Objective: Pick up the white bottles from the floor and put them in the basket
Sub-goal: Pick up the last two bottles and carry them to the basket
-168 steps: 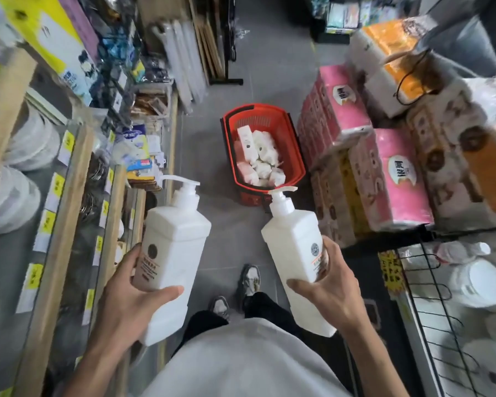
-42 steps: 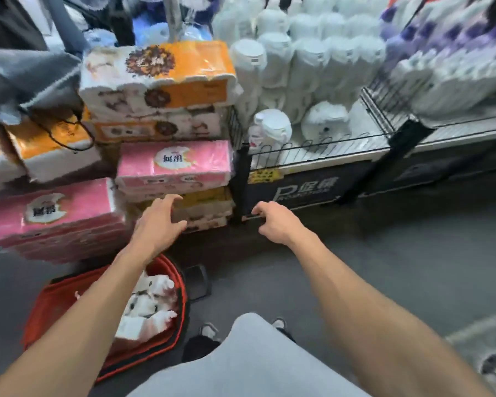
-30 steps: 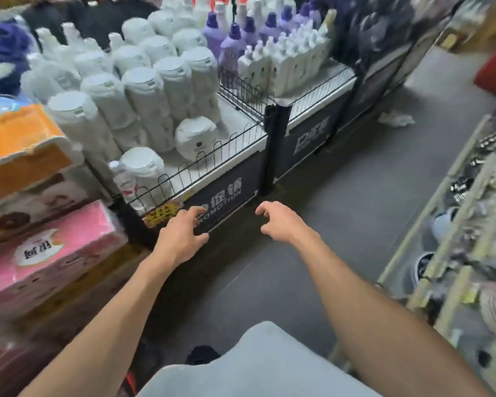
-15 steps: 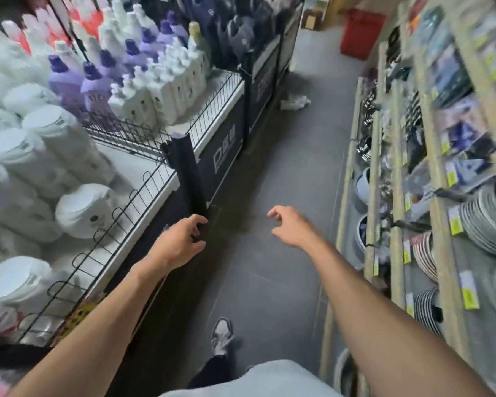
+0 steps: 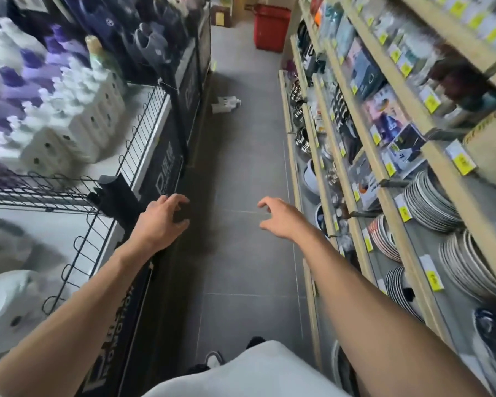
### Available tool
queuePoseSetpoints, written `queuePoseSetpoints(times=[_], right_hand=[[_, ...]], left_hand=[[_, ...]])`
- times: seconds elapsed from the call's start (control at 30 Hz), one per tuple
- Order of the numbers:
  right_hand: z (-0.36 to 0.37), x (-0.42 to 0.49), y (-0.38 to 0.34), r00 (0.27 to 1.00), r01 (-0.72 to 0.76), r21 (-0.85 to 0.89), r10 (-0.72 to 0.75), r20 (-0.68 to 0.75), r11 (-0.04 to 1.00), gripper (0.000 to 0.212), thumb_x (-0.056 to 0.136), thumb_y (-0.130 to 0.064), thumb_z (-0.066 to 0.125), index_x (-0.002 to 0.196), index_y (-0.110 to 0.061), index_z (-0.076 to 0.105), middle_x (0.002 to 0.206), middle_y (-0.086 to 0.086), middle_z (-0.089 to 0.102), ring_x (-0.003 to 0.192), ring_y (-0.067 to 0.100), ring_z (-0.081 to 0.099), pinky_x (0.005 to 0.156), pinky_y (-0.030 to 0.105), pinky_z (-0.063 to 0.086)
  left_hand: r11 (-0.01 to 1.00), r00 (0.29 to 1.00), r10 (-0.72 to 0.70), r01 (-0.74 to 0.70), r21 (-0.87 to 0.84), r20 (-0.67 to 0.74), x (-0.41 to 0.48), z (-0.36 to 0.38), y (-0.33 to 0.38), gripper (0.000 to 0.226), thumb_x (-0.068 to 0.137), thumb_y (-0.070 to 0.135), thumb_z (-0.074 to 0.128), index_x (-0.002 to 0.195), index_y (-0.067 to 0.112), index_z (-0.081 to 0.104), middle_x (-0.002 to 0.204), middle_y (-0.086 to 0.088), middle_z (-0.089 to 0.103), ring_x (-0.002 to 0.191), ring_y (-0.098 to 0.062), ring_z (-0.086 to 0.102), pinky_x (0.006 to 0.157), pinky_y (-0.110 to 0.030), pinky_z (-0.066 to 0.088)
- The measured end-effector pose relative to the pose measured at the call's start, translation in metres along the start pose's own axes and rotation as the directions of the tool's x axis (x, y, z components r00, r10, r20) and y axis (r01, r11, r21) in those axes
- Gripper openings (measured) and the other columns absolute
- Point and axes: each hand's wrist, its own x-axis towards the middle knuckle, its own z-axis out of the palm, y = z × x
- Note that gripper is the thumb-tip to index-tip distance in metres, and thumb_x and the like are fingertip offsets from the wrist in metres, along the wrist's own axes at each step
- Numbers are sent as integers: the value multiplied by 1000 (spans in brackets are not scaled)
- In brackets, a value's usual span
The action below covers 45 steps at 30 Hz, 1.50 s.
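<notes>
Far ahead on the grey floor (image 5: 241, 167) of the aisle lie the white bottles (image 5: 226, 105) — small and blurred, so we cannot count them. They rest near the foot of the black display stand (image 5: 166, 167) on the left. Their long axis seems to run across the aisle; which end carries the pump we cannot tell. Our left hand (image 5: 162, 222) and right hand (image 5: 279, 217) reach forward, palms down, fingers loosely curled, holding nothing — well apart from the bottles. The wooden shelves (image 5: 384, 179) with plates (image 5: 430, 202) are cut off at the right.
</notes>
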Motion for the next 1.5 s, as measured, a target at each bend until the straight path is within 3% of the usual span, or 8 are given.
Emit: queuePoseSetpoints(times=[0.27,0.83,1.1,1.23,1.5], right_hand=[[-31,61,35,998,-63,15,63,-23,998,51,83,-26,68,132,-30,56,140,6,53,127,28,53,101,46,49],[-114,197,98,998,-58,142,62,-23,988,50,82,-19,69,130,-27,58,140,7,54,122,26,57,100,40,49],[-150,275,90,998,-48,142,54,-33,989,50,84,-17,66,132,-28,58,141,5,52,117,25,58,95,40,51],[-168,313,77,996,-57,114,63,-56,992,50,85,-15,64,132,-29,57,140,3,51,107,24,60,85,37,53],[-194,389,57,993,-89,77,94,-65,993,50,87,-13,66,134,-28,55,142,4,51,115,23,59,96,41,51]], left_hand=[[996,997,83,-83,39,6,92,14,29,48,88,30,71,133,29,54,117,-2,59,113,-28,53,89,-43,49],[995,997,16,-24,97,75,240,26,89,52,90,34,69,138,34,49,121,1,58,115,-24,52,90,-46,51],[992,994,59,-70,109,95,328,22,90,53,91,34,69,139,34,48,127,0,57,122,-24,51,94,-46,49],[990,993,86,-94,106,82,380,14,79,53,90,35,69,138,35,48,124,0,57,120,-25,52,92,-48,50],[991,989,115,-121,65,93,479,-4,58,53,90,33,70,138,33,48,120,0,56,117,-27,52,90,-49,51]])
